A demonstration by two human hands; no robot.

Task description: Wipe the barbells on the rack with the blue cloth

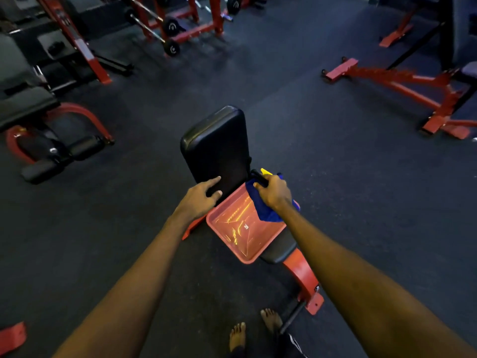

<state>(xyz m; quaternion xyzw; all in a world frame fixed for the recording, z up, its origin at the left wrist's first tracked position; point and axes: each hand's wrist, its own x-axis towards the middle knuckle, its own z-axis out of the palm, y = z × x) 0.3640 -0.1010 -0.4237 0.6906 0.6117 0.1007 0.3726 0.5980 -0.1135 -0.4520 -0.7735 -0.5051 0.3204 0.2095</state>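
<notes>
- A bench with a black back pad point(216, 140) stands in the middle of the dark rubber floor point(309, 125), between the person and the red rack point(214, 24), which is far beyond the pad and to its left.
- The barbells point(152, 29) lie across that rack, well apart from both hands; at least two bars with small black plates show, though blur hides the exact count.
- Left of the bench is a red-framed machine with black roller pads point(51, 151); right of it, a low red frame point(413, 86).
- Two hands and two bare feet point(237, 334) are in view, the feet at the near end of the bench.
- The left hand point(200, 197) rests on the lower edge of the back pad, fingers spread and nearly straight.
- The right hand point(273, 192), just right of the pad, has its fingers curled tight round the blue cloth point(265, 213) together with a black handle point(259, 177) that has a yellow tip.
- One pinkish-red tray point(260, 244) sits on the bench seat; the cloth's loose end hangs over its far right corner, and a small label shows on its bottom.
</notes>
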